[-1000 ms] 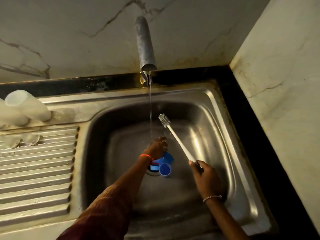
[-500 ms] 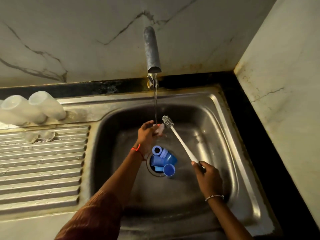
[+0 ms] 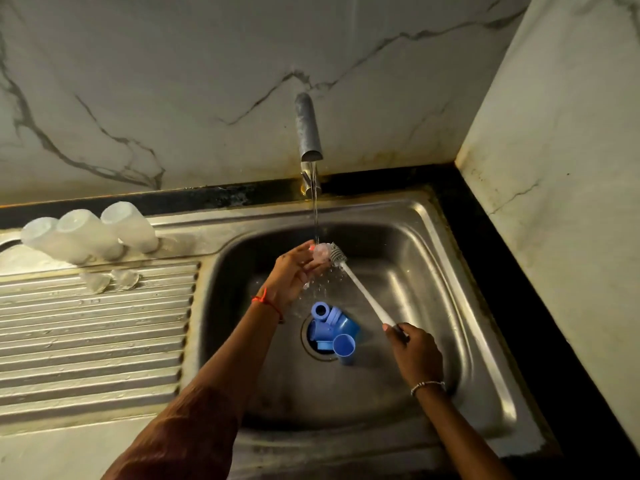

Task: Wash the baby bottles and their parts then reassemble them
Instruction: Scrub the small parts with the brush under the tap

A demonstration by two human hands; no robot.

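My left hand [image 3: 294, 271] holds a small clear teat [image 3: 321, 252] under the running water from the tap [image 3: 307, 131]. My right hand [image 3: 415, 351] grips the handle of a white bottle brush [image 3: 360, 289], and its bristle head touches the teat. Blue caps and rings [image 3: 332, 327] lie piled over the drain in the steel sink [image 3: 433, 271]. Three clear bottles [image 3: 90, 230] lie side by side on the draining board's back edge, with two clear teats [image 3: 110, 280] in front of them.
The ribbed draining board [image 3: 93, 330] spreads to the left of the basin. A marble wall rises behind the tap and another on the right [image 3: 571, 202]. A black counter strip [image 3: 519, 306] runs along the sink's right side.
My left hand rose from the blue parts at the drain with the teat and brought it under the stream. The brush head moved in against the teat.
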